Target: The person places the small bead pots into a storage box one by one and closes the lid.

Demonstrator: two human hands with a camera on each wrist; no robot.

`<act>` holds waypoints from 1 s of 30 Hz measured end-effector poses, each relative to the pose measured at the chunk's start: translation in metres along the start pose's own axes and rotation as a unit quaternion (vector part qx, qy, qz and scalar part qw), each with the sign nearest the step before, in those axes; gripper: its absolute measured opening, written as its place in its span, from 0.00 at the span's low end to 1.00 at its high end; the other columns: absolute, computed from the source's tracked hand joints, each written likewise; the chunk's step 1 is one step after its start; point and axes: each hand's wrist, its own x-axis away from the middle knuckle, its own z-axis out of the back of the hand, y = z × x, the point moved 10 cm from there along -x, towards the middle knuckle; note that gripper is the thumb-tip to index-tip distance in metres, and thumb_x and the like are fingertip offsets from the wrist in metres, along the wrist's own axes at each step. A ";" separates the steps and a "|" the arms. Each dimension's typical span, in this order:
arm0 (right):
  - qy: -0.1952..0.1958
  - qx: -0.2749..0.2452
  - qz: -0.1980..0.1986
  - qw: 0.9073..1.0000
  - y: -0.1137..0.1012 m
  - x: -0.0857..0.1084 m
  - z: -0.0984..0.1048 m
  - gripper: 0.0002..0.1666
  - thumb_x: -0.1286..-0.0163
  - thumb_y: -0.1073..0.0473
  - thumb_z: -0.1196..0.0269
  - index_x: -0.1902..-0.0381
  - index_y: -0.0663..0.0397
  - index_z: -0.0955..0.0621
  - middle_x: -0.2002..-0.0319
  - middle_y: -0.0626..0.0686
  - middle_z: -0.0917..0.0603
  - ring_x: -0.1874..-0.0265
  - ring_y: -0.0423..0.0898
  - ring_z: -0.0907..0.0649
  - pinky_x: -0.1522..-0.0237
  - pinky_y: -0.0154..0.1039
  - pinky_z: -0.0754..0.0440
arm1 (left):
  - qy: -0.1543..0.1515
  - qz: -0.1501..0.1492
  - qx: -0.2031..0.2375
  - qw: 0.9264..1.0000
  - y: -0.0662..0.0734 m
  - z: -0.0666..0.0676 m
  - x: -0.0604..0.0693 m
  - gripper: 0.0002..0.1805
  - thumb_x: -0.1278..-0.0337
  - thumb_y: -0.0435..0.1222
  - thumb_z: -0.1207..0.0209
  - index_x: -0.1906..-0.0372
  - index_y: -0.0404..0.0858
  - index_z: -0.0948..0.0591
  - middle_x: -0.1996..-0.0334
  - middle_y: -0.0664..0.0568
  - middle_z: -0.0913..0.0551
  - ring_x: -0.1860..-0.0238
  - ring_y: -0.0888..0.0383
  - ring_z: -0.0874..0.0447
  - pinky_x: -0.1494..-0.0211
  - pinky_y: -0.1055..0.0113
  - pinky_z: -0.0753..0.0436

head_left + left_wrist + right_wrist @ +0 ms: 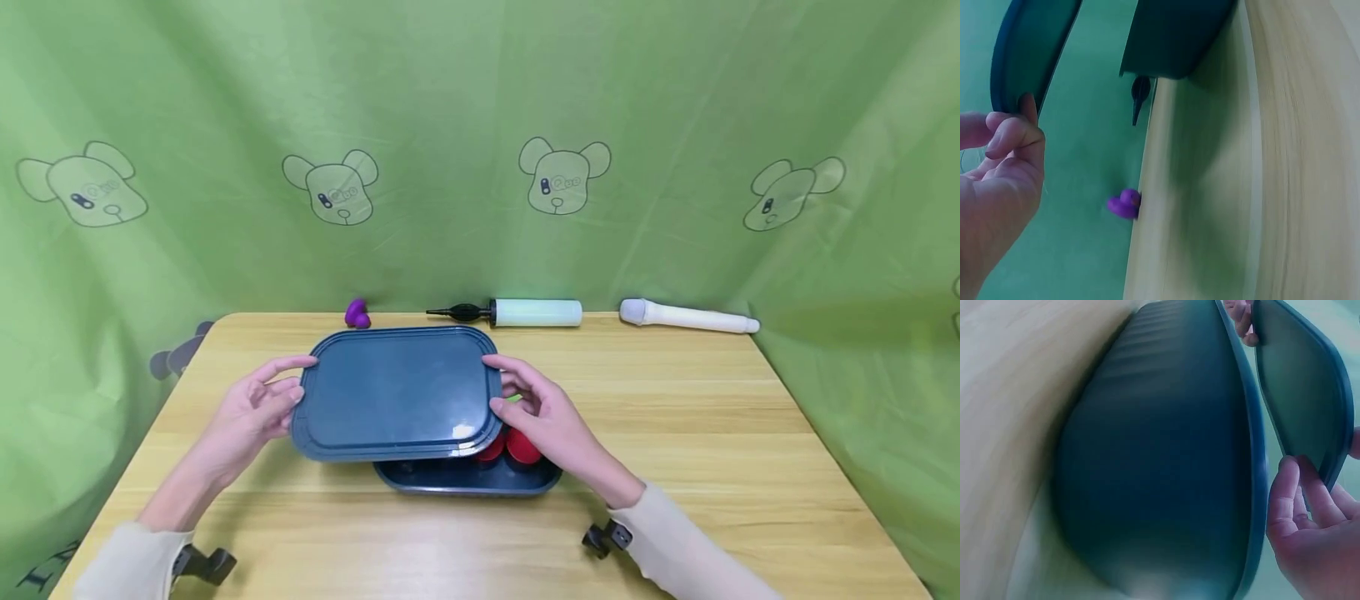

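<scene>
Both hands hold a dark blue rectangular lid point(397, 392) with rounded corners, raised over a matching dark blue box point(465, 479). My left hand point(258, 404) pinches the lid's left edge, thumb and fingers on its rim. At the right edge, my right hand point(536, 408) pinches the lid the same way. In the right wrist view, the lid point(1304, 387) stands apart from the box point(1160, 444), with a gap between them. Red round-topped items point(522, 448) and a bit of green show inside the box; the lid hides the rest.
Along the table's back edge lie a purple knobbed object point(358, 314), a hand pump point(536, 312) with a black nozzle, and a white microphone-shaped stick point(690, 317). A green curtain point(450, 100) with bear-head prints hangs behind the wooden table point(675, 400).
</scene>
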 end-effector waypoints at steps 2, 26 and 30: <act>0.004 -0.003 -0.006 1.000 0.003 0.003 0.005 0.33 0.20 0.63 0.34 0.21 0.47 0.24 0.47 0.56 0.16 0.46 0.56 0.18 0.51 0.35 0.16 | -0.010 -0.002 0.004 1.000 0.000 -0.007 -0.003 0.23 0.17 0.24 0.46 0.25 0.39 0.24 0.57 0.53 0.13 0.67 0.63 0.15 0.62 0.70 0.12; 0.090 -0.023 -0.021 0.995 0.025 0.029 0.075 0.27 0.19 0.71 0.40 0.25 0.64 0.27 0.60 0.57 0.16 0.67 0.41 0.17 0.61 0.33 0.16 | 0.044 0.013 -0.003 0.999 -0.039 -0.060 -0.038 0.28 0.24 0.23 0.41 0.25 0.25 0.32 0.66 0.55 0.13 0.76 0.65 0.26 0.71 0.74 0.25; 0.114 -0.041 -0.039 0.992 0.030 0.031 0.081 0.28 0.20 0.73 0.41 0.25 0.68 0.32 0.62 0.53 0.15 0.69 0.40 0.18 0.62 0.33 0.17 | 0.057 0.013 -0.038 0.998 -0.039 -0.061 -0.039 0.19 0.24 0.24 0.39 0.36 0.19 0.25 0.69 0.55 0.13 0.77 0.64 0.26 0.71 0.73 0.23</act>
